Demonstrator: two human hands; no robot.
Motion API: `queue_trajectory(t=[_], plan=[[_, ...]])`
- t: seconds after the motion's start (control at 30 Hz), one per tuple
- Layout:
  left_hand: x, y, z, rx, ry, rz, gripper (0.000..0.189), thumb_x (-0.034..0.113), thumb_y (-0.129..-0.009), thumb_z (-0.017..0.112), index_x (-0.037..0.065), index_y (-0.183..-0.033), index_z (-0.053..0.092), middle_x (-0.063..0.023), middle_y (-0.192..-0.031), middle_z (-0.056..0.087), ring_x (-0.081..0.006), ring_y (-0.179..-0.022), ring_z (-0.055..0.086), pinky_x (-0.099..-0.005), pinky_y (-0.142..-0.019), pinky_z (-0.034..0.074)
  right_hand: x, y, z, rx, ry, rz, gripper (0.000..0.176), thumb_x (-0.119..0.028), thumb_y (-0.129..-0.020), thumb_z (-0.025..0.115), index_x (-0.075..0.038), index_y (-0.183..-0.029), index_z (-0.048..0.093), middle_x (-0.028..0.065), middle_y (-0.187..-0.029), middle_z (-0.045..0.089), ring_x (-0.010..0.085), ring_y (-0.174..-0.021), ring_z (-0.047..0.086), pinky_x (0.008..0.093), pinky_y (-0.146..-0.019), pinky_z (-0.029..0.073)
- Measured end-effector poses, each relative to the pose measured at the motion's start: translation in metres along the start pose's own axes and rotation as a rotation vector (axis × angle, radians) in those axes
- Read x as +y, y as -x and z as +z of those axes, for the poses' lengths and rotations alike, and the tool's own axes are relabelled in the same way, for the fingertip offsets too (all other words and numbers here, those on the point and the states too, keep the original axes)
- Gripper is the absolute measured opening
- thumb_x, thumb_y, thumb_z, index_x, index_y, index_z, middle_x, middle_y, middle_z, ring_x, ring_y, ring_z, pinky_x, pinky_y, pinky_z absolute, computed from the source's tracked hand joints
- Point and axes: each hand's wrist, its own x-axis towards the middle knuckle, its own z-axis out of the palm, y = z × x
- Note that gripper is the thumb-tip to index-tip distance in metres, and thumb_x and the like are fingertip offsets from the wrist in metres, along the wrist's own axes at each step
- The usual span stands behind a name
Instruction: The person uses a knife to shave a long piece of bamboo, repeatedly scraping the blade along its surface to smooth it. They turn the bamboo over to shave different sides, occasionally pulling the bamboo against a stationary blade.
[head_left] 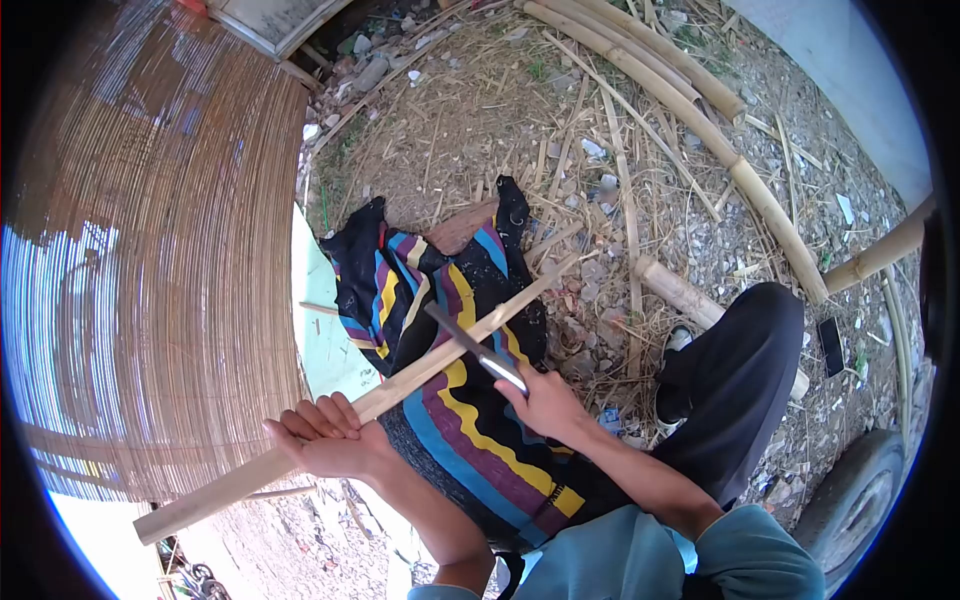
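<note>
A long split bamboo strip (410,380) runs diagonally across my lap, from lower left to upper right. My left hand (330,438) is closed around its lower part, with the strip's near end jutting out past the hand. In my right hand (550,402) is a knife (463,336), gripped by its handle. The dark blade crosses over the strip and appears to touch it near a node. Beneath the strip, a black cloth with yellow, blue and purple stripes (455,400) covers my lap.
A bamboo slat screen (170,270) stands at left. Bamboo poles (740,170) lie at upper right, and a shorter bamboo piece (685,290) lies near my knee. A phone (830,347) and a tire (860,500) are at right. Straw, splints and stones litter the ground.
</note>
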Motion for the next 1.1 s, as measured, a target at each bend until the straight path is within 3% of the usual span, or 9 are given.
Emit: queue_trajectory(t=[0.03,0.17,0.3,0.47,0.67,0.77,0.8,0.9,1.1], plan=[[0.002,0.008,0.002,-0.032,-0.022,0.015,0.049,0.033,-0.098,0.034,0.019,-0.054,0.02,0.0035,-0.042,0.016,-0.0059,-0.03,0.011,-0.0195,-0.028,0.015,-0.013,0.009,-0.001,0.008,0.04,-0.138,0.045,-0.044,-0.088,0.053,-0.001,-0.1,0.053,0.0239,-0.061,0.059,0.0449,-0.061,0.06,0.0496,-0.056,0.05],[0.005,0.014,0.005,-0.136,0.03,-0.005,0.049,0.033,-0.099,0.034,0.019,-0.054,0.02,0.0036,-0.042,0.016,-0.0059,-0.03,0.012,-0.0195,-0.027,0.015,-0.03,0.011,0.0,-0.072,-0.068,-0.183,0.045,-0.044,-0.087,0.055,-0.001,-0.1,0.053,0.0233,-0.061,0.059,0.0446,-0.06,0.06,0.0493,-0.054,0.049],[0.004,0.007,0.0,-0.059,-0.013,-0.02,0.049,0.033,-0.099,0.035,0.019,-0.054,0.02,0.0033,-0.042,0.016,-0.006,-0.031,0.011,-0.0197,-0.028,0.014,0.039,-0.03,-0.001,0.091,0.064,0.007,0.046,-0.046,-0.086,0.055,-0.001,-0.096,0.057,0.0247,-0.065,0.059,0.0432,-0.065,0.061,0.0495,-0.058,0.049],[0.0,-0.002,-0.003,-0.007,-0.006,-0.014,0.047,0.03,-0.099,0.033,0.019,-0.055,0.02,0.0033,-0.043,0.016,-0.0062,-0.032,0.01,-0.02,-0.029,0.013,0.007,-0.012,0.001,0.017,-0.055,0.071,0.049,-0.044,-0.089,0.051,0.004,-0.097,0.056,0.0255,-0.067,0.06,0.0439,-0.066,0.061,0.049,-0.059,0.05],[0.004,0.016,0.01,-0.125,0.025,-0.01,0.047,0.027,-0.098,0.035,0.018,-0.055,0.02,0.0032,-0.044,0.016,-0.0067,-0.033,0.011,-0.0206,-0.029,0.013,-0.025,0.011,-0.008,0.045,0.069,-0.352,0.045,-0.047,-0.084,0.057,-0.004,-0.095,0.054,0.0187,-0.059,0.058,0.0394,-0.06,0.061,0.0471,-0.054,0.05],[0.006,0.023,0.008,-0.155,0.03,-0.034,0.049,0.032,-0.098,0.036,0.019,-0.054,0.021,0.0031,-0.043,0.017,-0.0057,-0.03,0.013,-0.0195,-0.028,0.014,0.067,-0.027,0.001,0.179,0.009,0.082,0.045,-0.049,-0.084,0.057,-0.005,-0.092,0.057,0.0215,-0.064,0.061,0.041,-0.065,0.062,0.0471,-0.057,0.05],[0.006,0.024,0.005,-0.112,0.012,-0.024,0.048,0.032,-0.098,0.035,0.019,-0.054,0.021,0.0031,-0.043,0.017,-0.0055,-0.03,0.013,-0.0192,-0.028,0.015,0.069,-0.027,-0.005,0.172,0.079,0.055,0.045,-0.049,-0.085,0.056,-0.004,-0.091,0.058,0.0223,-0.064,0.06,0.0415,-0.066,0.062,0.0472,-0.057,0.05],[0.005,0.01,-0.002,-0.06,-0.045,-0.022,0.048,0.031,-0.098,0.036,0.019,-0.055,0.021,0.0029,-0.043,0.017,-0.0053,-0.03,0.013,-0.0186,-0.028,0.015,0.047,-0.015,-0.005,0.141,0.187,0.052,0.046,-0.048,-0.086,0.054,-0.002,-0.09,0.057,0.0226,-0.063,0.06,0.0413,-0.065,0.062,0.0471,-0.056,0.05],[0.002,0.016,0.015,-0.12,0.032,-0.026,0.048,0.028,-0.097,0.039,0.018,-0.054,0.021,0.0031,-0.043,0.017,-0.0068,-0.033,0.011,-0.021,-0.031,0.013,-0.028,0.013,-0.012,0.007,-0.011,-0.203,0.041,-0.04,-0.086,0.058,0.0,-0.091,0.055,0.022,-0.059,0.057,0.042,-0.06,0.059,0.0461,-0.054,0.048]])
